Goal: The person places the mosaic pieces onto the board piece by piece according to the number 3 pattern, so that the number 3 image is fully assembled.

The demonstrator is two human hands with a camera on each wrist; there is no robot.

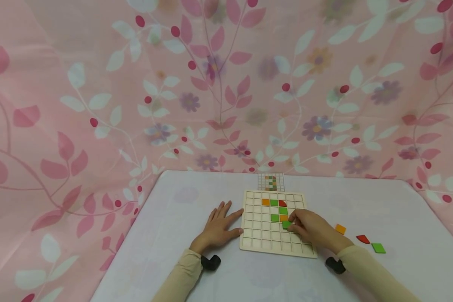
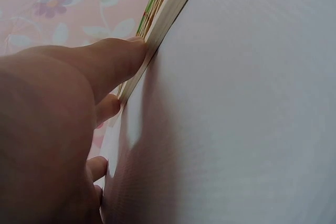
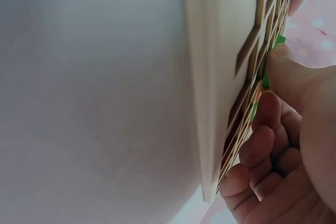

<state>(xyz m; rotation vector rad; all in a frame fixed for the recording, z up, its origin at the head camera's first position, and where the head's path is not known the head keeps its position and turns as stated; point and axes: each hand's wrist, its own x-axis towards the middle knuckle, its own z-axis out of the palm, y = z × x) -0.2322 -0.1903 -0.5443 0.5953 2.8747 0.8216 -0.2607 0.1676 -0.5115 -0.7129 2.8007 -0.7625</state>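
Note:
A wooden grid board [image 1: 256,242] lies on the table, with orange, green and red tiles in several of its cells. My right hand [image 1: 314,227] pinches a green square tile [image 1: 286,225] over the board, just below an orange tile [image 1: 284,218]. In the right wrist view the thumb touches that green tile [image 3: 266,80], and the other fingers curl beneath. At the board's left edge rests my left hand [image 1: 218,228], fingers spread. Its thumb [image 2: 118,61] presses against the board's side [image 2: 167,17] in the left wrist view.
Behind the board lies a printed pattern card [image 1: 262,182] showing a grid with coloured shapes. Loose on the table to the right are an orange square [image 1: 340,229], a red quarter-round piece [image 1: 363,239] and a green square [image 1: 378,248]. A floral curtain [image 1: 226,105] hangs behind the table.

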